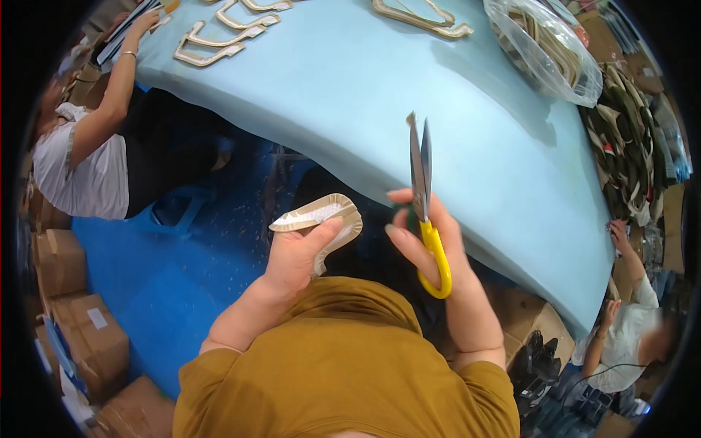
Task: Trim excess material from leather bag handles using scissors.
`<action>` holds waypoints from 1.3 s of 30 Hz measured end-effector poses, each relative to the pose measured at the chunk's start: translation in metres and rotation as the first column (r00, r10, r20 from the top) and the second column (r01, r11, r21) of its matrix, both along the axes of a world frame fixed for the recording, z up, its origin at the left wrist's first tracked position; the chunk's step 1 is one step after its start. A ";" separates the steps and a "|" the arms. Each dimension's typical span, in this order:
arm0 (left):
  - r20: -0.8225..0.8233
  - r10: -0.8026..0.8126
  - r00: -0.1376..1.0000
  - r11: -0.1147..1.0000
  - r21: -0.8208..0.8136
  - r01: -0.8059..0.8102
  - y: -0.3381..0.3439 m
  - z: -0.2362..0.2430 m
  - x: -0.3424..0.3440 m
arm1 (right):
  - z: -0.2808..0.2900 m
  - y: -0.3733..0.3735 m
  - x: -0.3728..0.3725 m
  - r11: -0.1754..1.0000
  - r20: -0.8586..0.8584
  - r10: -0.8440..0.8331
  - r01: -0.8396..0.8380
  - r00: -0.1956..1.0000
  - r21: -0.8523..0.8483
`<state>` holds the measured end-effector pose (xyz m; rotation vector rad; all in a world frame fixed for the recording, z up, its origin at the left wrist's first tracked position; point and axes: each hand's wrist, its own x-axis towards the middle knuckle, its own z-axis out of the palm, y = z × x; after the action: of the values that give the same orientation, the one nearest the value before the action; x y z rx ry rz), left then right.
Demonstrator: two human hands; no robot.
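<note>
At centre of my remote view: one curved tan-and-white piece (pixel 310 215), gripped in the left hand (pixel 292 257); rightward, yellow-handled scissors (pixel 423 191), held by the right hand (pixel 454 244); beyond, I list pale-blue desk (pixel 350 80), angular frames (pixel 208 59), clear bag (pixel 584 82).

Blue table (pixel 328 95) bears curved tan pieces (pixel 220 55) and a clear bag (pixel 583 82)

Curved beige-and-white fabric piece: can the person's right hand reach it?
Probably yes: nothing visible stands between the right hand and the piece, though yellow-handled metal scissors occupy that hand.
</note>
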<state>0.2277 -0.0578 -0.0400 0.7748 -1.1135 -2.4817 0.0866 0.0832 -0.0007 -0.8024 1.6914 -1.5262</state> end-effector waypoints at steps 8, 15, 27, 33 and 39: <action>-0.018 -0.081 0.997 0.996 0.044 0.081 -0.005 0.007 0.005 | 0.001 0.025 -0.031 0.986 -0.901 0.145 0.011 0.408 0.164; -0.037 -0.097 0.995 0.994 0.042 0.099 -0.004 0.010 0.003 | 0.002 0.029 -0.036 0.973 -0.939 0.224 -0.008 0.262 0.230; 0.024 -0.104 0.994 0.994 0.042 0.103 -0.001 0.008 0.002 | 0.001 0.033 -0.040 0.978 -0.966 0.209 -0.025 0.152 0.208; 0.045 -0.123 0.991 0.991 0.061 0.120 0.001 0.011 0.004 | -0.001 0.036 -0.038 0.978 -0.973 0.210 -0.001 0.094 0.211; 0.039 -0.123 0.992 0.989 0.084 0.119 0.001 0.007 0.006 | -0.003 0.038 -0.038 0.969 -0.966 0.246 -0.002 0.084 0.247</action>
<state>0.2335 -0.0568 -0.0326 0.8109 -1.1117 -2.6374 0.0491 0.1212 -0.0032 -2.1748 2.5012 -0.4486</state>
